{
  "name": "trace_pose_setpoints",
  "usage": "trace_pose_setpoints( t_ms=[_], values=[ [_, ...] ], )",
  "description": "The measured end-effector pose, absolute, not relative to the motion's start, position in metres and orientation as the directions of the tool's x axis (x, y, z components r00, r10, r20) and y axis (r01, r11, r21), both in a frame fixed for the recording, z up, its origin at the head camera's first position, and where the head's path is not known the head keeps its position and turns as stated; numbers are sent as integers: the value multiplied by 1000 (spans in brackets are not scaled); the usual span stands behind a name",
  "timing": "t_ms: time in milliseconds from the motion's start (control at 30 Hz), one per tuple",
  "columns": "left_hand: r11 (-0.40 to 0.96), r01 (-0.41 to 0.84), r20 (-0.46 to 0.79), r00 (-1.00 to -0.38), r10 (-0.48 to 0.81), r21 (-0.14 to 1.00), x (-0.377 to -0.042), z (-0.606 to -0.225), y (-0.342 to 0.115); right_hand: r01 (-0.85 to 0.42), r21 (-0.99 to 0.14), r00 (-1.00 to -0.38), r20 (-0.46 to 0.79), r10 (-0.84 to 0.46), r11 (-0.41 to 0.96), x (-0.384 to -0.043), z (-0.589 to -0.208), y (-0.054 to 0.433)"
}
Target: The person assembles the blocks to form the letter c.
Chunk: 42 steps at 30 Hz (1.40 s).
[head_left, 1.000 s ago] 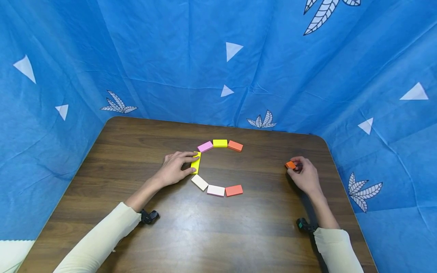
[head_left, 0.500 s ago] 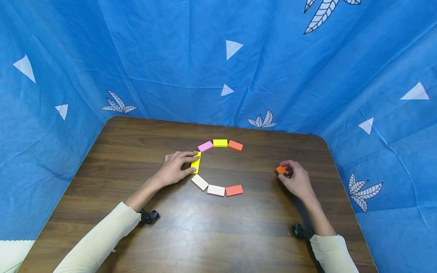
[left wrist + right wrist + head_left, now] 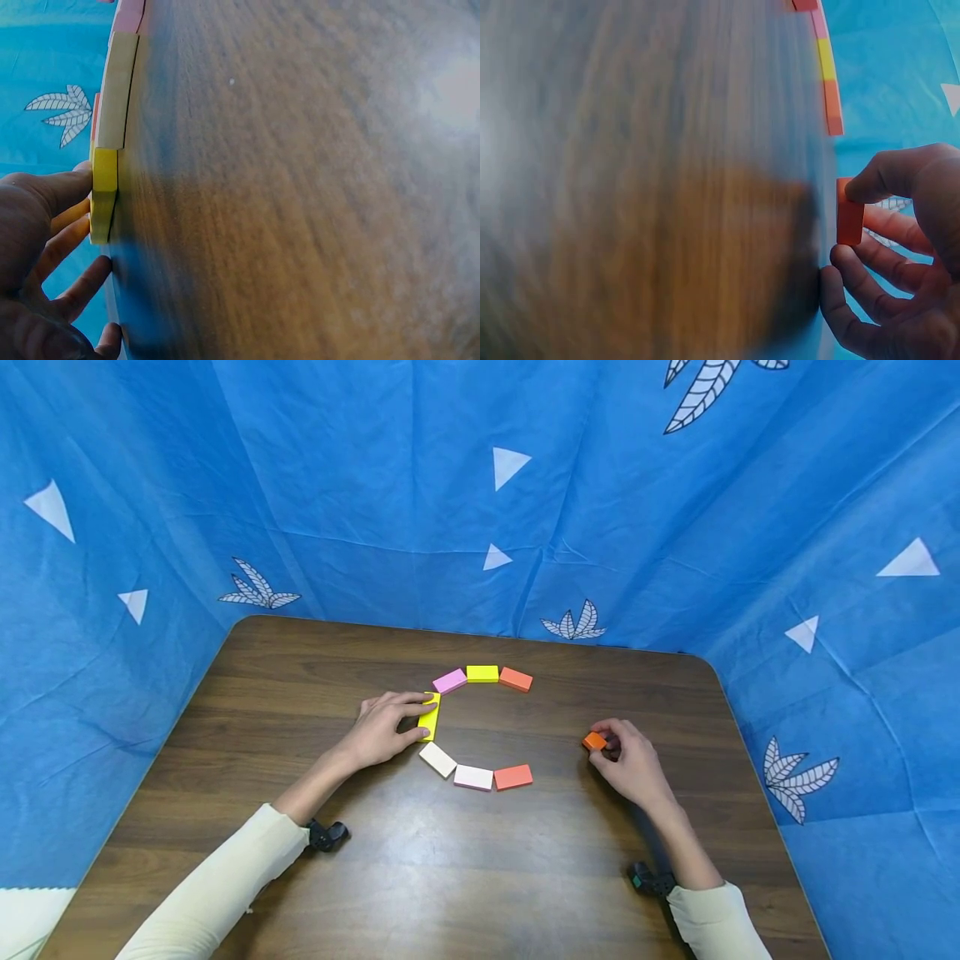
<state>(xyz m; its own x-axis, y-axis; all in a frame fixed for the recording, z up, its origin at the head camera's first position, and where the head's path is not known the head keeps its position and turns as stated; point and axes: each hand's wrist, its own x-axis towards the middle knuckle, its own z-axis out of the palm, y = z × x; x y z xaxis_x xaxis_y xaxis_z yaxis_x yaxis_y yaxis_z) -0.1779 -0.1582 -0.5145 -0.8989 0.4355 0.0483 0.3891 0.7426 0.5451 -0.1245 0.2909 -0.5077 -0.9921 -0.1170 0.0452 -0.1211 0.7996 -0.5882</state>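
My left hand [image 3: 386,728] rests its fingertips and thumb on the top of a yellow block [image 3: 430,718], which lies lengthwise at the left of a C-shaped row. From the left wrist view, the thumb touches the top of this yellow block [image 3: 105,187] and the other fingers spread past it. On the right side of the table, my right hand [image 3: 632,763] pinches a small orange block [image 3: 594,741]. The right wrist view has the orange block [image 3: 850,217] between thumb and fingers, close over the tabletop, with the lower fingers near the table surface.
The upper arm of the C has a pink block [image 3: 450,681], a yellow one and an orange-red block [image 3: 516,679]. A cream block [image 3: 438,760], a white block [image 3: 474,777] and a coral block [image 3: 513,777] form the lower arm. Blue curtains [image 3: 450,502] surround the wooden table [image 3: 480,877].
My right hand has moved left and slightly nearer with the orange block, toward the open side of the C. The left hand and the row stay in place.
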Motion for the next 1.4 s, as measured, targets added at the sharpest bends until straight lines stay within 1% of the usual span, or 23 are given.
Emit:
trace_pose_setpoints(
  t_ms=[633, 867, 1200, 1400],
  values=[
    [736, 382, 47, -901, 432, 559, -178, -513, -159, -201, -565, -979, 88, -184, 801, -116, -508, 255],
    [735, 382, 47, -901, 432, 560, -178, -514, -159, -221, -575, -973, 80, -215, 788, -113, -507, 246],
    [739, 381, 46, -901, 431, 555, -177, -514, -158, -246, -546, -964, 50, -262, 801, -109, -507, 231],
    [735, 384, 51, -900, 433, 559, -177, -513, -158, -271, -527, -957, 59, -283, 806, -107, -508, 224]
  ],
)
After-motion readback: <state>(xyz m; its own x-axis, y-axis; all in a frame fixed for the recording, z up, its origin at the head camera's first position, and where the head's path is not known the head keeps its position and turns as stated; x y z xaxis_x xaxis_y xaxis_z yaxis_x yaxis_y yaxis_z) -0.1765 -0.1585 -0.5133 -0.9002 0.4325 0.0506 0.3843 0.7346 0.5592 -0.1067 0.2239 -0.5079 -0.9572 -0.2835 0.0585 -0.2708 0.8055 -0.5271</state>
